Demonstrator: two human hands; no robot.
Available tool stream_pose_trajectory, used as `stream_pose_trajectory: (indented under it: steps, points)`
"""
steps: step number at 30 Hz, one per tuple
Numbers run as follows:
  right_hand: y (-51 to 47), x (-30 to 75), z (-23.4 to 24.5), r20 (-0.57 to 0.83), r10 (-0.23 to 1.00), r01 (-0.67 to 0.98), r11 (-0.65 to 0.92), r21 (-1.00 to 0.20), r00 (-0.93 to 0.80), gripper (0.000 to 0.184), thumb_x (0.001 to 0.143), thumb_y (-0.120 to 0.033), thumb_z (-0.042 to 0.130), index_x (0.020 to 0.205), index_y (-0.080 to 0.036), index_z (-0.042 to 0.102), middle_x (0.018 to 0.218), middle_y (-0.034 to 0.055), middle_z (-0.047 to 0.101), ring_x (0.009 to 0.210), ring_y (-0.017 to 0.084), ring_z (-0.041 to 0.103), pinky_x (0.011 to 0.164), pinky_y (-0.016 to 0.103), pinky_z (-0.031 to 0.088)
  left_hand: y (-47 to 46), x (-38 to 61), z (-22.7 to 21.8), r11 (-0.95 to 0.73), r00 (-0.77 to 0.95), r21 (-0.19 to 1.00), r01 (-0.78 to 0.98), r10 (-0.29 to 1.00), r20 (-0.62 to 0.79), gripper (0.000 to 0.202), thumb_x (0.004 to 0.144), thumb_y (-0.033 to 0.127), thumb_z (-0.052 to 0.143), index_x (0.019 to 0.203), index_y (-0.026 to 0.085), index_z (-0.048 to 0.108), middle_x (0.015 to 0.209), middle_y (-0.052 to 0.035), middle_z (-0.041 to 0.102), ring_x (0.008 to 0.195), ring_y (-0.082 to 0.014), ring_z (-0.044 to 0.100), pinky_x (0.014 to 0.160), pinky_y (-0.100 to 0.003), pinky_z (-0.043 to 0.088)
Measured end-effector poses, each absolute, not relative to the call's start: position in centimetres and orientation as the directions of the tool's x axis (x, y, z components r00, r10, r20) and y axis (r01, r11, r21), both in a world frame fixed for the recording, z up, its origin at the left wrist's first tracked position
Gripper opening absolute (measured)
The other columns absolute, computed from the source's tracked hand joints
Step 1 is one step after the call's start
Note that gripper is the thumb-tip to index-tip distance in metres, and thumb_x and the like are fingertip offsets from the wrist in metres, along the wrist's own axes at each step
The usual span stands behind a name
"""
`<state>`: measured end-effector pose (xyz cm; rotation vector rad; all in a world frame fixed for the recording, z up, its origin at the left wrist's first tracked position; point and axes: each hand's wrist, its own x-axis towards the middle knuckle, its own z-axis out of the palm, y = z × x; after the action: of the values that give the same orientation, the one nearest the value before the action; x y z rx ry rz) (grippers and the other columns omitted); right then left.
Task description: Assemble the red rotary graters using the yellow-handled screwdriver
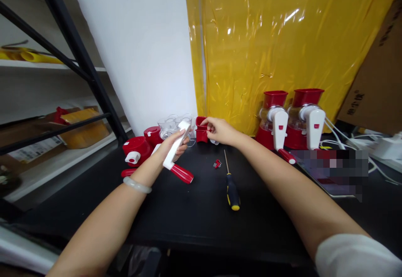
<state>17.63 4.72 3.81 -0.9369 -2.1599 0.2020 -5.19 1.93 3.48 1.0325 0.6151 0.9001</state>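
My left hand (pixel 179 144) is wrapped round a white crank handle (pixel 177 146) whose red grip (pixel 182 173) points down toward the front right. Farther back, my right hand (pixel 220 130) has its fingers curled together at the edge of some red hoppers (pixel 202 137); whatever is between the fingertips is hidden. A small white part (pixel 214 142) shows just below that hand. Small red pieces and screws (pixel 217 164) lie on the black table (pixel 201 218). Beside them is a screwdriver (pixel 232 191) with a dark blue and yellow handle, its shaft pointing away from me.
Red grinder bases (pixel 137 149) and clear plastic housings (pixel 168 124) stand at the back left. Two assembled rotary graters (pixel 271 120) stand at the right, near a tablet (pixel 329 174) and white cables (pixel 336 134). A black-framed shelf (pixel 91 76) rises on the left.
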Motion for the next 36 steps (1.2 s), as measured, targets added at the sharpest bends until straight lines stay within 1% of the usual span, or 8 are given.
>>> stream_pose_trajectory:
  steps: [4,9,15,18,22,26,29,36]
  points:
    - [3.4,17.2,5.3,0.614,0.673,0.406,0.739,-0.538,-0.412,0.028,0.079,-0.011,0.062,0.106,-0.014,0.060,0.078,-0.0021,0.056,0.064,0.009,0.053,0.065,0.024,0.043,1.7,-4.5,3.3,0.105,0.353,0.898,-0.427,0.934,0.059,0.025,0.098,0.032,0.050,0.110,0.014,0.061,0.070,-0.0012,0.059,0.045,-0.0068,0.053,0.034,-0.011,0.040]
    - [2.4,16.3,5.9,0.617,0.650,0.331,0.758,-0.561,-0.443,0.021,0.084,-0.020,0.064,0.103,-0.016,0.060,0.071,-0.0038,0.055,0.062,0.009,0.053,0.063,0.024,0.042,1.5,-3.7,3.1,0.020,0.160,0.935,-0.354,0.986,0.040,0.028,0.100,0.033,0.049,0.104,0.010,0.065,0.077,-0.0053,0.068,0.055,-0.0106,0.063,0.045,-0.018,0.054]
    - [1.8,15.8,6.1,0.581,0.647,0.317,0.756,-0.572,-0.494,0.005,0.086,-0.018,0.062,0.090,-0.015,0.062,0.069,-0.0024,0.059,0.064,0.010,0.055,0.062,0.024,0.042,1.0,-3.0,2.9,0.026,0.176,0.952,-0.305,0.984,0.030,0.036,0.101,0.036,0.045,0.096,0.009,0.069,0.083,-0.0105,0.073,0.067,-0.0152,0.070,0.054,-0.023,0.060]
    - [1.7,15.7,6.2,0.523,0.659,0.281,0.727,-0.626,-0.540,0.009,0.088,-0.022,0.063,0.084,-0.014,0.065,0.067,-0.0011,0.062,0.061,0.009,0.057,0.061,0.024,0.045,0.6,-2.8,2.9,0.010,0.183,0.947,-0.320,0.982,0.051,0.033,0.101,0.033,0.045,0.096,0.010,0.068,0.082,-0.0098,0.073,0.068,-0.0161,0.071,0.057,-0.025,0.061]
    - [1.7,15.8,6.2,0.444,0.681,0.164,0.634,-0.756,-0.583,0.011,0.082,-0.022,0.071,0.089,-0.014,0.068,0.070,-0.0004,0.066,0.059,0.009,0.061,0.062,0.025,0.053,0.4,-2.6,2.9,0.007,0.194,0.940,-0.341,0.979,0.063,0.036,0.101,0.037,0.044,0.097,0.010,0.068,0.081,-0.0104,0.073,0.067,-0.0168,0.072,0.057,-0.024,0.060]
    - [1.4,15.8,6.3,0.357,0.705,0.119,0.529,-0.840,-0.612,0.015,0.079,-0.010,0.071,0.093,-0.013,0.067,0.073,0.0007,0.070,0.064,0.009,0.066,0.067,0.024,0.058,0.4,-2.7,2.8,0.006,0.191,0.939,-0.345,0.980,0.064,0.037,0.102,0.038,0.042,0.098,0.011,0.067,0.082,-0.0121,0.074,0.068,-0.0188,0.073,0.055,-0.026,0.061]
    - [1.1,15.7,6.4,0.324,0.722,0.136,0.499,-0.856,-0.611,0.011,0.083,-0.006,0.066,0.092,-0.013,0.066,0.070,-0.0002,0.069,0.060,0.008,0.066,0.064,0.022,0.059,0.6,-2.8,2.7,0.014,0.207,0.937,-0.348,0.976,0.063,0.039,0.102,0.037,0.040,0.096,0.010,0.067,0.081,-0.0130,0.074,0.069,-0.0195,0.073,0.056,-0.027,0.061]
    - [1.0,15.5,6.4,0.335,0.713,0.113,0.501,-0.858,-0.617,0.005,0.087,-0.009,0.063,0.091,-0.013,0.061,0.067,-0.0004,0.069,0.058,0.008,0.067,0.061,0.021,0.059,0.5,-2.7,2.5,0.029,0.257,0.934,-0.356,0.964,0.068,0.037,0.099,0.043,0.048,0.095,0.011,0.067,0.082,-0.0119,0.074,0.070,-0.0195,0.073,0.058,-0.027,0.061]
